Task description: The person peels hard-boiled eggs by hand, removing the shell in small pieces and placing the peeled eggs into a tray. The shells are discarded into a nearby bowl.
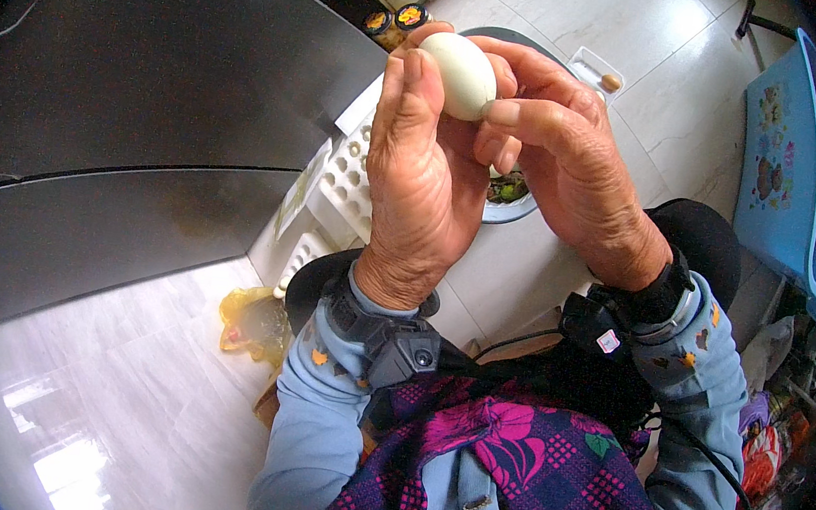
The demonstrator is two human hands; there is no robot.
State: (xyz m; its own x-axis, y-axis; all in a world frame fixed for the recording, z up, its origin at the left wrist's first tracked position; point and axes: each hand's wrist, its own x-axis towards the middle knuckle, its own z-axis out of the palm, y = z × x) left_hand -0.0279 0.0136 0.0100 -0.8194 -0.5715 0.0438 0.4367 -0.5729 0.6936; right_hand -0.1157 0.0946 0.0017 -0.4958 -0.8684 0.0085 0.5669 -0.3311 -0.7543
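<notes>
A pale, smooth egg [462, 76] is raised between my two hands, its long side tilted. My left hand [425, 174] cradles it from the left, the thumb pressed along its side. From the right, the fingertips of my right hand [571, 145] rest on its shell, thumb near the lower end. Partly hidden beneath my hands is a round basin [509, 215] with a pale lining and dark, greenish contents. Left of it stands a white tray with round hollows [347, 180].
Two dark-lidded jars [395, 21] stand beyond my hands. A clear container [588, 65] holds a brown object. At left is a dark grey cabinet-like panel [164, 76]; a yellow plastic bag [255, 321] lies on the floor. A blue plastic bin [777, 157] stands at right.
</notes>
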